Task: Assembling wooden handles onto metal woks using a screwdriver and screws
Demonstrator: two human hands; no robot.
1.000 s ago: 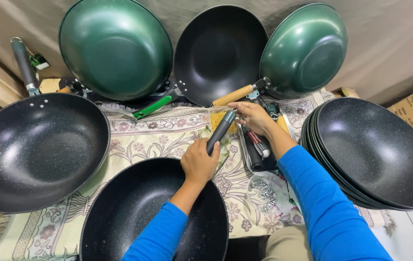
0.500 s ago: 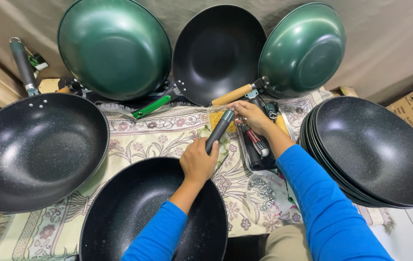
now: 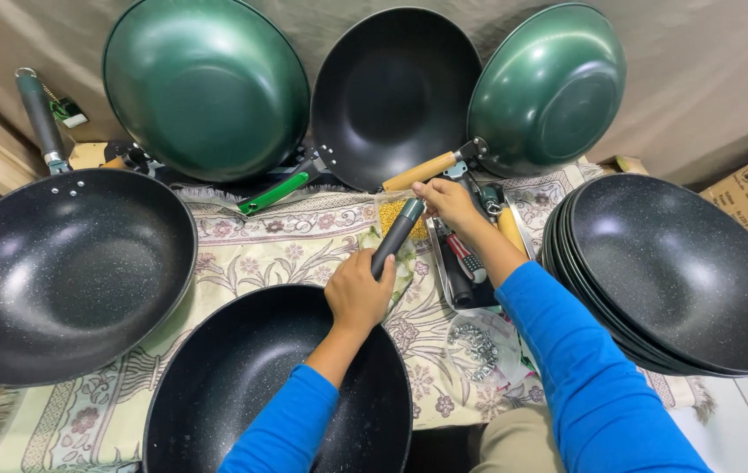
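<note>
Speckled black wok, nearest, on patterned cloth, handle being fitted.
Left hand grasps the dark handle at the rim, steadying it; right hand pinches its far tip. Beyond: tool tray, finished woks propped against the wall.

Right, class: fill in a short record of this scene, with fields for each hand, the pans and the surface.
left hand: grips the dark handle of the near pan
right hand: pinches the handle's far end
left pan: black, speckled, lying flat
back pans: green, black, green, leaning on the wall
stack: black pans nested at right
tray: tools, between the arms
cloth: floral, under everything
</note>
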